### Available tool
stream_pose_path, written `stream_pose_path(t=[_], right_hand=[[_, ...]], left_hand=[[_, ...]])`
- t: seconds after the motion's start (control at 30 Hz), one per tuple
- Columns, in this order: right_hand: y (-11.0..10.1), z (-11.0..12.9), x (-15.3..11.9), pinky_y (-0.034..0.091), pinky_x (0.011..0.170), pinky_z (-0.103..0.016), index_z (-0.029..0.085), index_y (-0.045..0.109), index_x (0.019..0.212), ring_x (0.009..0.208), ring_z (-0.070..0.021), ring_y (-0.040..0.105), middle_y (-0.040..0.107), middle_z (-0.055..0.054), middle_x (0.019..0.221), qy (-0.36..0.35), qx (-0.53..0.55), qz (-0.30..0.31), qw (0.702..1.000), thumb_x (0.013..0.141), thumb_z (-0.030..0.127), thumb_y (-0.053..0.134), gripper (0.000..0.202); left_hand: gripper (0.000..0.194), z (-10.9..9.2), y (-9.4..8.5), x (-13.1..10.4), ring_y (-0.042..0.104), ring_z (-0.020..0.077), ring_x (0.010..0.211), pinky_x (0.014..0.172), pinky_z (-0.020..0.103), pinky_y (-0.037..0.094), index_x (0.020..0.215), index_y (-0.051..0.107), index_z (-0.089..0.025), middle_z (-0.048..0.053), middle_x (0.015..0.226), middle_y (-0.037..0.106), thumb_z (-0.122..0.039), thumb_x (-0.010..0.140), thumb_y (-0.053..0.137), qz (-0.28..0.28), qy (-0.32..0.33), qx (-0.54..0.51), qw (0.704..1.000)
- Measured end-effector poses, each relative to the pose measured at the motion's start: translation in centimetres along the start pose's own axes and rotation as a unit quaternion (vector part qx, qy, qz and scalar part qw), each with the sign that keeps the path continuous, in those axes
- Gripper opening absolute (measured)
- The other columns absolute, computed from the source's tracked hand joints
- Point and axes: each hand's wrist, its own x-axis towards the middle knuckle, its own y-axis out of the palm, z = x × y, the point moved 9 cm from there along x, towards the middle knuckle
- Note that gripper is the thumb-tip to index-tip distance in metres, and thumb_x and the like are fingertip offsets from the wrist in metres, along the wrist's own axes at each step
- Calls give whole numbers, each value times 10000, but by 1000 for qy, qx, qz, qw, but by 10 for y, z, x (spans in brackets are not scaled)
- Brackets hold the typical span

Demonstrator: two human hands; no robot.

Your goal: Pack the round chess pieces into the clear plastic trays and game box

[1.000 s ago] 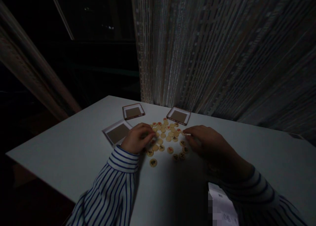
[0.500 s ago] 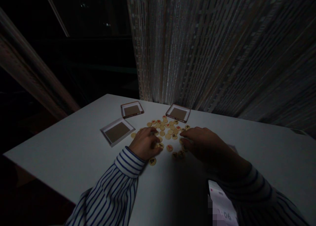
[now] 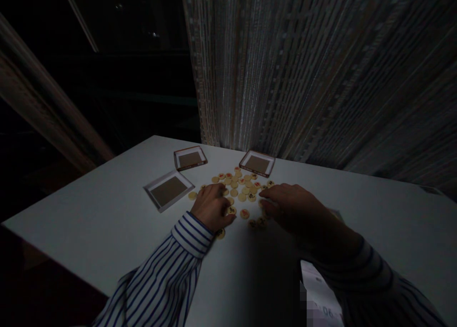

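Over the loose heap of round game pieces, the fingers of the left hand curve down but stay parted, thumb apart from forefinger beside a dark-marked piece. The right hand stands at the heap's other edge, thumb and forefinger a little apart; nothing shows pinched between them, though its underside is too dark to read. Between the hands lie blank-faced pieces and a red-marked piece.

A sideways drag of the left palm could carry off pieces hidden under it, and the striped cuff could catch the lone piece beside the wrist. The shadow under the right hand dims the dark characters there – they could be misread. The lit phone, partly covered by the right forearm, could be knocked if that arm drew back low.

Beyond the pieces, three shallow trays rest on the white table: a grey tray left of the heap, and a left rear tray and a right rear tray behind. Past the far edge hangs a patterned curtain; the window beside it is black, with small lights.
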Motion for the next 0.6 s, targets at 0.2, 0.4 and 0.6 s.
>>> stream_pose_path(t=[0.2,0.4,0.6], right_hand=[[2,0,0,396,701,-294,189,596,949,830,-184,583,657,-61,920,-1,-1,7,1000,811,247,431,222],[-2,2,-1,402,697,-296,180,594,936,810,-187,591,659,-65,895,-3,6,4,1000,802,228,452,201],[-2,1,-1,407,718,-304,174,589,936,822,-189,589,655,-65,898,2,14,4,1000,799,214,461,192]], left_hand=[[177,-1,1,0,454,311,1003,837,474,365,679,682,-192,115,1079,513,-348,604,647,9,2,6,1000],[234,-2,-3,-1,452,302,1028,863,455,360,776,672,-181,116,1083,512,-323,594,634,-7,4,-7,1000],[233,-6,-17,-1,466,283,1018,863,436,371,796,635,-167,107,1071,528,-282,595,613,-61,2,-45,997]])
